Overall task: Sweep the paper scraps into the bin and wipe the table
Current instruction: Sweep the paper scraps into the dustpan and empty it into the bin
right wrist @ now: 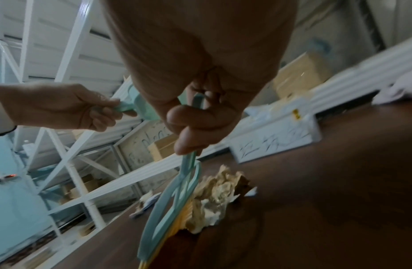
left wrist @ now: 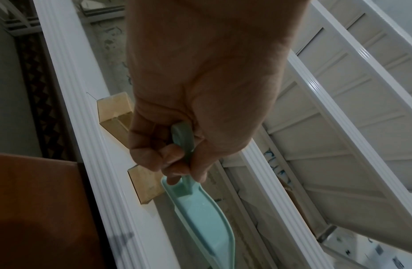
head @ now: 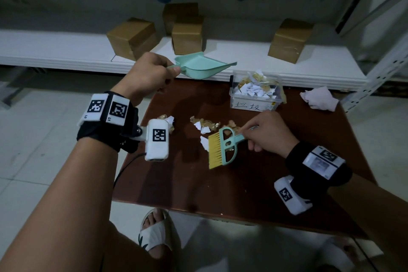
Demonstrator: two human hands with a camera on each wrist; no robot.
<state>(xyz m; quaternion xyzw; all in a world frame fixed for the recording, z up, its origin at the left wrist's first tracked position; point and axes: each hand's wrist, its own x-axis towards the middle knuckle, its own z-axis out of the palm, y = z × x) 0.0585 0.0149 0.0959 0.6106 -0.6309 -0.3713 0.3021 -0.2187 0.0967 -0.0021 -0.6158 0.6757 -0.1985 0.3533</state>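
Observation:
My left hand (head: 152,75) grips the handle of a mint dustpan (head: 204,67), held in the air above the table's far left corner; the same dustpan (left wrist: 200,214) and left hand (left wrist: 177,160) show in the left wrist view. My right hand (head: 262,133) grips the handle of a mint brush (head: 224,147) with yellow bristles, which lies low over the brown table (head: 242,183) beside a heap of white and tan paper scraps (head: 205,126). A smaller scrap pile (head: 169,120) lies further left. The clear bin (head: 254,95) at the table's back holds several scraps. The brush (right wrist: 177,196) touches the scraps (right wrist: 214,193).
A crumpled pink cloth (head: 320,98) lies at the table's back right corner. Behind the table runs a white shelf (head: 66,51) with several cardboard boxes (head: 187,35). A white metal rack (head: 379,68) stands at the right. My sandalled foot (head: 156,232) is under the table's near edge.

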